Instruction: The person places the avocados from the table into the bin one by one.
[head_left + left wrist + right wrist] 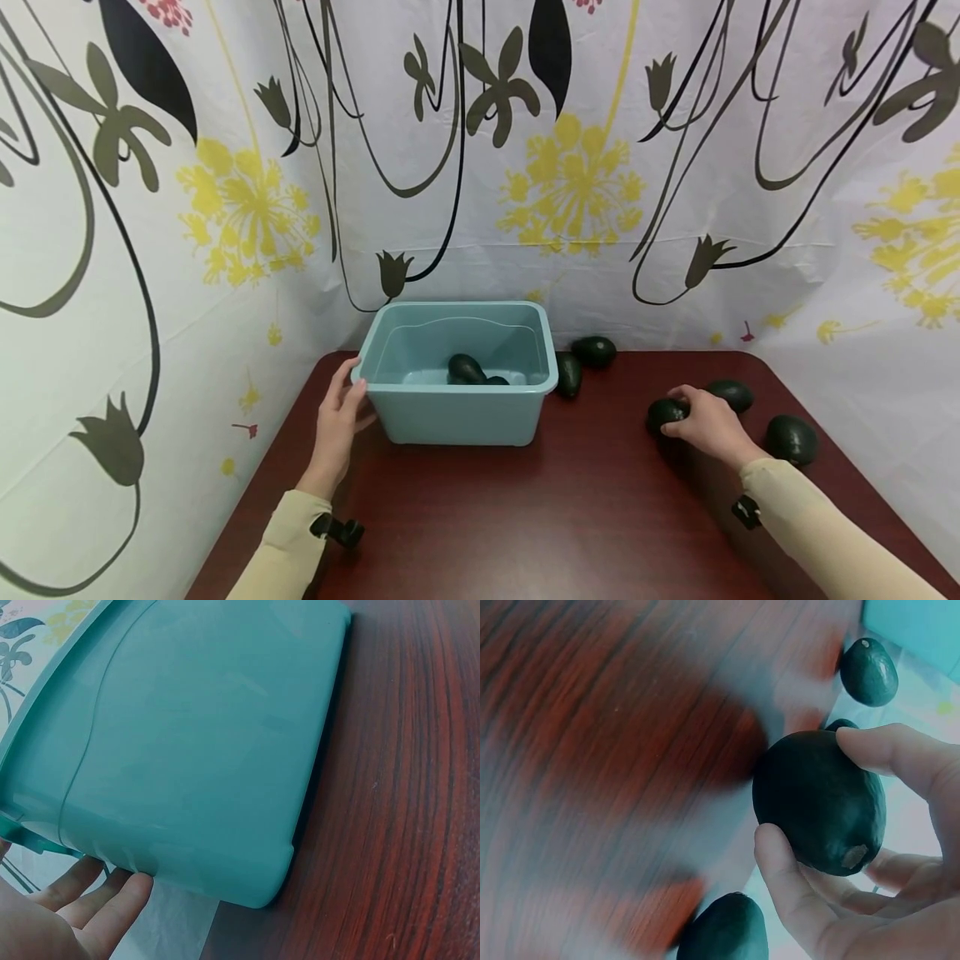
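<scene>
Dark green, oval, glossy-skinned avocado [666, 414]: in the head view, at the right part of the reddish-brown, wood-grained tabletop [585, 517], gripped by the right hand [708, 425]; whether it is clear of the surface I cannot tell.
Loose avocados: one just beyond that hand [729, 396], one near the right cuff [791, 440], two more [569, 374] [594, 352] by the bin's right side.
Pale blue, rectangular plastic bin [459, 417]: two avocados [467, 368] [497, 381] show inside; the left hand [337, 417] holds the left rim near the front corner.
Bin wall: in the left wrist view, smooth and seemingly thin, so likely light and a little flexible; fingers rest against its outside below the lip, and that lip looks the surest hold.
Avocado grip: in the right wrist view, thumb on one flank, fingers on the opposite one, around the widest part, which suits it.
Avocado handling: probably firm and solid for its size, slightly slick, apt to roll; hard squeezing could bruise it.
</scene>
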`<state>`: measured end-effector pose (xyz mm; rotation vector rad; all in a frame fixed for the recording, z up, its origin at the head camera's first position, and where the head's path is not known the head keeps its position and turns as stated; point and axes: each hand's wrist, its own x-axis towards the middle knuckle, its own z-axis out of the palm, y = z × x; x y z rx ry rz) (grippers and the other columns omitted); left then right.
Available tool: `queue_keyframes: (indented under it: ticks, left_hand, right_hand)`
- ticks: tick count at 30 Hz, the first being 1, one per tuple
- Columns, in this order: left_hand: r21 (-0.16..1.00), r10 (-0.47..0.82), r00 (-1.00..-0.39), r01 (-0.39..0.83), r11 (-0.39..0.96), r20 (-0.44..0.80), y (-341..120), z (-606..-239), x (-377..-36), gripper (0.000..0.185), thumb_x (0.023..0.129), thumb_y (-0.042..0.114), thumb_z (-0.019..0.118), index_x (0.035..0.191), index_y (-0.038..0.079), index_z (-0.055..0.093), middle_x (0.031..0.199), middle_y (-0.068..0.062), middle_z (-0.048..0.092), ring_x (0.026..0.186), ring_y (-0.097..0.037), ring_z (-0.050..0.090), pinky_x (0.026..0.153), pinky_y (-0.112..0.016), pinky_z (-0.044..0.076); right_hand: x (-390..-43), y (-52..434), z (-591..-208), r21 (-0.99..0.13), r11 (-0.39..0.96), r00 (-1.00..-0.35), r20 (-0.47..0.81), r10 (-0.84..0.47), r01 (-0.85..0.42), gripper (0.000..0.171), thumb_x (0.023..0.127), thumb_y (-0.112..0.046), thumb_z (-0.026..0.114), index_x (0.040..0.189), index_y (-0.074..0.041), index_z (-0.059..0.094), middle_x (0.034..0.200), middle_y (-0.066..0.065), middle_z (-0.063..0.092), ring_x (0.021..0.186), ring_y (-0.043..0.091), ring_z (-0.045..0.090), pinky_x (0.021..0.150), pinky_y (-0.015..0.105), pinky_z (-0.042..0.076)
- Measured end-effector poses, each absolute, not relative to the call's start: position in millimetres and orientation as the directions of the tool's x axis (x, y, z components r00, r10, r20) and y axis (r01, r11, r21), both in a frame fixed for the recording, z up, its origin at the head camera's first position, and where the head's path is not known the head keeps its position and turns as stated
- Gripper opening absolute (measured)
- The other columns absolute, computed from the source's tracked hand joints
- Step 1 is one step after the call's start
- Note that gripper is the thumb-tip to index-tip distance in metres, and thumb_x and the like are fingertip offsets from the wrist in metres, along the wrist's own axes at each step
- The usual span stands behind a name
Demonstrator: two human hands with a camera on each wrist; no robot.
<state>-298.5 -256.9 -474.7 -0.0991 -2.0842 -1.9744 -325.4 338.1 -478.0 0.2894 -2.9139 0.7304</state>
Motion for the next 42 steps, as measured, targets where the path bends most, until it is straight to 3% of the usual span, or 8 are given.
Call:
queue_keyframes:
  ticks: [6, 16, 24, 34, 42]
  left_hand:
    - [0.97, -0.137, -0.961, 0.229, 0.08, 0.238, -256, -476, -298, 0.048, 0.104, 0.043, 0.055, 0.15, 0.043, 0.041, 0.142, -0.006, 0.049, 0.125, -0.03, 0.056, 0.092, -0.061, 0.049]
    - [0.968, -0.13, -0.961, 0.235, 0.088, 0.245, -256, -477, -297, 0.048, 0.106, 0.038, 0.052, 0.152, 0.041, 0.039, 0.144, -0.009, 0.047, 0.127, -0.033, 0.054, 0.093, -0.062, 0.048]
    - [0.971, -0.145, -0.962, 0.218, 0.093, 0.23, -255, -476, -295, 0.046, 0.105, 0.04, 0.053, 0.15, 0.043, 0.041, 0.143, -0.005, 0.049, 0.126, -0.031, 0.055, 0.091, -0.061, 0.049]
    - [0.97, -0.149, -0.961, 0.223, 0.092, 0.235, -254, -475, -295, 0.046, 0.105, 0.04, 0.053, 0.149, 0.043, 0.041, 0.143, -0.007, 0.049, 0.125, -0.031, 0.056, 0.091, -0.061, 0.049]
    - [0.971, -0.143, -0.962, 0.225, 0.081, 0.235, -256, -473, -296, 0.046, 0.105, 0.041, 0.054, 0.15, 0.043, 0.041, 0.142, -0.006, 0.049, 0.124, -0.03, 0.056, 0.092, -0.061, 0.049]
  right_hand:
    - [-322, 338, -477, -0.435, 0.869, -0.968, 0.188, -0.169, -0.236, 0.055, 0.079, -0.026, 0.084, 0.126, -0.005, 0.064, 0.117, 0.025, 0.065, 0.099, 0.041, 0.063, 0.075, 0.055, 0.051]
    - [-311, 333, -464, -0.465, 0.852, -0.967, 0.193, -0.168, -0.241, 0.059, 0.083, -0.024, 0.082, 0.134, -0.006, 0.06, 0.132, 0.026, 0.057, 0.111, 0.045, 0.058, 0.08, 0.058, 0.05]
    - [-302, 330, -456, -0.472, 0.845, -0.962, 0.222, -0.161, -0.251, 0.062, 0.084, -0.028, 0.083, 0.137, -0.011, 0.058, 0.136, 0.025, 0.053, 0.111, 0.044, 0.058, 0.079, 0.058, 0.05]
    - [-293, 324, -442, -0.493, 0.817, -0.938, 0.31, -0.158, -0.3, 0.062, 0.085, -0.033, 0.083, 0.137, -0.015, 0.056, 0.131, 0.015, 0.059, 0.115, 0.037, 0.057, 0.084, 0.058, 0.048]
    - [-288, 315, -428, -0.461, 0.822, -0.908, 0.393, -0.148, -0.334, 0.06, 0.081, -0.032, 0.086, 0.134, -0.016, 0.061, 0.125, 0.009, 0.058, 0.109, 0.03, 0.057, 0.083, 0.053, 0.046]
